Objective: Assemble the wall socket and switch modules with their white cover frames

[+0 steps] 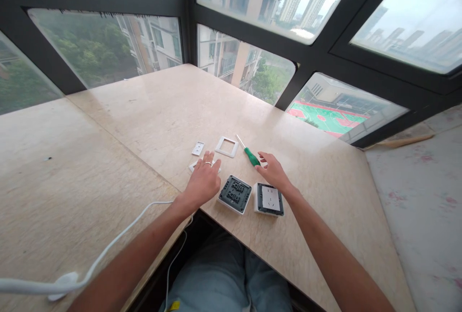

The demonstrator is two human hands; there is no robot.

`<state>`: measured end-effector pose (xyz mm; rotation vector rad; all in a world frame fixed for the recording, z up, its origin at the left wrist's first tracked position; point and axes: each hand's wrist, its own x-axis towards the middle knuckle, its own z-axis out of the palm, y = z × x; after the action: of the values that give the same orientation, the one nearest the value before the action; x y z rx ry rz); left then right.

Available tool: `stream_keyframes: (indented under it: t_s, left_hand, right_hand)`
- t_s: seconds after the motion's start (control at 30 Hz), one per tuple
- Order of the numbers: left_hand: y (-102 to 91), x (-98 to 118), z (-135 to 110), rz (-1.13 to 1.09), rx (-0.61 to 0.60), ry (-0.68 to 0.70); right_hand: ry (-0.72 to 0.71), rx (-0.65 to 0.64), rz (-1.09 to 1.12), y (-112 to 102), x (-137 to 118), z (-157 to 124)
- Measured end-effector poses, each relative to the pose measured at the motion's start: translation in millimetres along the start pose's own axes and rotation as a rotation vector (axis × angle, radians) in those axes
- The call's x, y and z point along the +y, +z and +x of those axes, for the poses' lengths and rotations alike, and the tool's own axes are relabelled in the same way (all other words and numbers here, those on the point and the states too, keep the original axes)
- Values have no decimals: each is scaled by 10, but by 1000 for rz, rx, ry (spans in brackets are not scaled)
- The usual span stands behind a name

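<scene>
My left hand (204,177), with a ring on one finger, lies with fingers spread over a white frame (192,167), partly covering it. Just beyond sits a small white socket cover insert (198,148). A square white faceplate frame (227,146) lies to its right. My right hand (271,168) has its fingers apart beside the green handle of a screwdriver (251,156); whether they touch is unclear. Closer to me are two square boxes: a wall socket with its dark inner mechanism exposed (235,193) and another with a white socket insert (270,198) fitted in its dark base.
A white cable (126,229) runs across the lower left to a white object (63,286). The marble-look counter (144,115) drops off at its front edge, above my legs. Dark-framed windows (245,28) border the back, and a patterned wall (426,196) stands right.
</scene>
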<state>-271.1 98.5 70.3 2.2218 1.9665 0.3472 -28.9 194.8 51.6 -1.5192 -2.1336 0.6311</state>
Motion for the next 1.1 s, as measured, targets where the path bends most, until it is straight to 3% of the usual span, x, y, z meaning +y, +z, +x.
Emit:
stream_keyframes:
  t_s: [0.17,0.33,0.57,0.77,0.9,1.1]
  left_hand:
    - [-140,194,-127,-63,-23,152]
    - [-184,291,-251,-148,-51,259]
    - [-23,383,-375,-179,-116,414]
    - [215,367,-392,-31,17,279]
    - [248,377,-408,24,136,136]
    - [287,470,-543,49,183,40]
  right_hand:
    - [0,115,191,-346,-50,-418]
    - [58,150,271,-705,-26,-919]
    - [161,108,302,-957,203,-1426]
    - [152,50,331,-1024,265,-1582]
    - [110,43,345,-1044,230,-1664]
    - [58,91,346,-1135,171,-1845]
